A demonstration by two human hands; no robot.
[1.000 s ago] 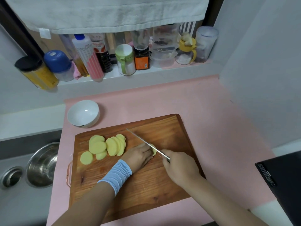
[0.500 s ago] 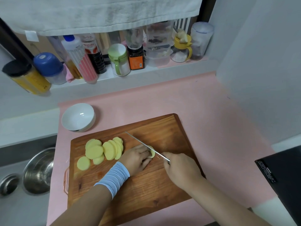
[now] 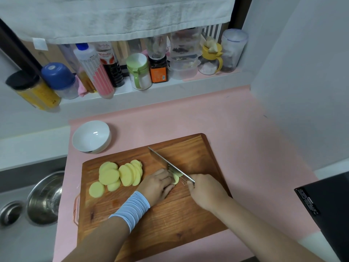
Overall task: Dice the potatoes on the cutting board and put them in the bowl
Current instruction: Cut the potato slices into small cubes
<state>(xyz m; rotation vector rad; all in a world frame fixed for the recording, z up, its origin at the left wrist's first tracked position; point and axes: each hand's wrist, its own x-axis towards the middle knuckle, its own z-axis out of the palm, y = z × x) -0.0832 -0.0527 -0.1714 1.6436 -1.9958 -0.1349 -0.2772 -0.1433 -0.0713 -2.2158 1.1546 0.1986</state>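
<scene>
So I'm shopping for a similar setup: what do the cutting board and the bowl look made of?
Cutting board: wood, visible reddish-brown grain lines, smooth satin finish. Bowl: probably glazed ceramic, plain white with a glossy highlight inside; melamine cannot be ruled out.

This is a home kitchen. A narrow ledge (image 3: 166, 86) along the wall is crowded with cooking supplies: a dark sauce bottle (image 3: 111, 67), a pink-striped squeeze bottle (image 3: 94, 70), a green-lidded jar (image 3: 138, 71), a yellow-lidded jar (image 3: 210, 58) and stacked plastic boxes (image 3: 184, 57). A towel (image 3: 113, 16) hangs above them. To the left, a sink (image 3: 11, 237) holds a steel bowl (image 3: 45, 197) beside its drain (image 3: 10, 212). The bench (image 3: 236, 138), covered in pink, carries a wooden cutting board (image 3: 170, 220) with raw potato slices (image 3: 120, 174) on it and a kitchen knife (image 3: 164, 161) over it. A white bowl (image 3: 91, 137) stands just beyond the board's far left corner.
</scene>
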